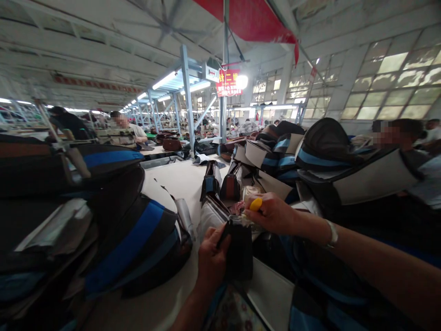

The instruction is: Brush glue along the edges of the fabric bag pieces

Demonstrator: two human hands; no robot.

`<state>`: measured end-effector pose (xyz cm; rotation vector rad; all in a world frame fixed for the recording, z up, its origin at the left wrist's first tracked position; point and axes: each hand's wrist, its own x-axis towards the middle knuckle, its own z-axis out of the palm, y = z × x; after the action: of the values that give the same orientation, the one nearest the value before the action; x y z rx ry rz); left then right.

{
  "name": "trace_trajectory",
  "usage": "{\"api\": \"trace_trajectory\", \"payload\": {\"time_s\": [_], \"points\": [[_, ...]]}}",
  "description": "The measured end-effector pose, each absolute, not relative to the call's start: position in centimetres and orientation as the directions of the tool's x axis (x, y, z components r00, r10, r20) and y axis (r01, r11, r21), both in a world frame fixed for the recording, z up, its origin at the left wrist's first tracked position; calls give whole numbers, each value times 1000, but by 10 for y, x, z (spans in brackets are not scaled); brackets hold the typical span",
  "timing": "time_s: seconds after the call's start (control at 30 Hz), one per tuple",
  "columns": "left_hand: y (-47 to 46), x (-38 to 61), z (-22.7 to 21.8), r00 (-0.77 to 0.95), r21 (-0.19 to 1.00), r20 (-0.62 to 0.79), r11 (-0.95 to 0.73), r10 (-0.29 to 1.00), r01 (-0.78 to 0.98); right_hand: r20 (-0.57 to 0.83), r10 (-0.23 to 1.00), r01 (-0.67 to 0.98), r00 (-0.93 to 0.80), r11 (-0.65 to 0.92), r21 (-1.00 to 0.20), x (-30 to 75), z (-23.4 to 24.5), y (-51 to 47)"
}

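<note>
My left hand (211,259) grips a small black fabric piece (239,250) upright, low in the middle of the view. Just above it, my right hand (274,214) is closed around a tool with a yellow handle (255,204), its end at the top edge of the black piece. A bracelet sits on my right wrist (332,234). Both hands hover over a white table (186,181) between heaps of bags.
Piles of black bags with blue stripes (138,239) fill the left side and the right side (324,156). Small dark pouches (211,181) stand on the table ahead. Other people sit at the far left (122,126) and at the right (403,138).
</note>
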<state>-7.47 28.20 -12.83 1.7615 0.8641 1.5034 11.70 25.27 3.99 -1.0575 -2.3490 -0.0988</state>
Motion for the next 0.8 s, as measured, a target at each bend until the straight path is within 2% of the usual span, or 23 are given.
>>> {"api": "trace_trajectory", "payload": {"time_s": [0.07,0.17,0.23,0.33,0.43,0.5,0.57,0.63,0.7,0.77,0.8], "points": [[279,-73,-130,90,800,582,-589,808,114,543,669,752,-508,652,-99,118,38,253],[276,-71,-131,77,762,618,-620,782,186,622,656,730,-427,656,-192,112,32,253],[275,-69,-133,85,737,640,-641,764,216,608,666,682,-432,682,-262,104,27,255],[275,-65,-138,105,675,680,-676,725,296,592,684,704,-426,662,-259,98,25,263],[274,-62,-144,137,505,768,-722,626,473,677,652,783,-343,596,-178,100,34,267],[273,-59,-147,169,332,838,-730,519,597,691,656,798,-305,572,-191,100,41,265],[270,-56,-148,203,185,882,-710,425,680,637,699,788,-325,572,-226,98,44,261],[267,-52,-148,232,98,899,-685,372,722,532,730,792,-429,587,-168,95,43,260],[265,-49,-148,266,44,899,-677,347,734,416,744,814,-524,581,-15,92,42,262],[264,-48,-149,296,8,897,-680,329,733,375,759,837,-532,538,98,90,42,265],[263,-47,-149,306,-5,895,-681,323,732,388,766,850,-512,516,103,89,43,266]]}}
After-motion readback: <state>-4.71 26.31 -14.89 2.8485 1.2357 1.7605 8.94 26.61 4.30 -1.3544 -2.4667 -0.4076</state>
